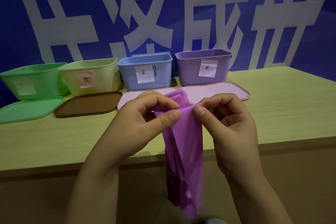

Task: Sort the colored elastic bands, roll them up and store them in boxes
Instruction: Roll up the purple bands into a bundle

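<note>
Along the back of the pale wooden counter (54,142), four open boxes stand in a row against a blue wall with large white characters. Furthest left is the green box (34,82), its paper label too washed out to read, with a green lid (30,109) lying flat in front of it. Next comes the yellow box (91,76) with a pink label and a brown lid (89,104) before it. Then the blue box (145,72) and the purple box (203,66), each with a white handwritten label; pink lids (218,90) lie in front of both, the left one partly hidden behind the hands. From this angle I cannot see inside any box.

Nearer, above the counter's front edge, the left hand (145,114) pinches the purple elastic band (183,142) between thumb and curled fingers. Just beside it the right hand (227,120) pinches the same top fold, thumbs almost touching. A short folded part of the band sticks up behind the fingers; the rest hangs down between the wrists, past the counter edge, its lower end blurred.
</note>
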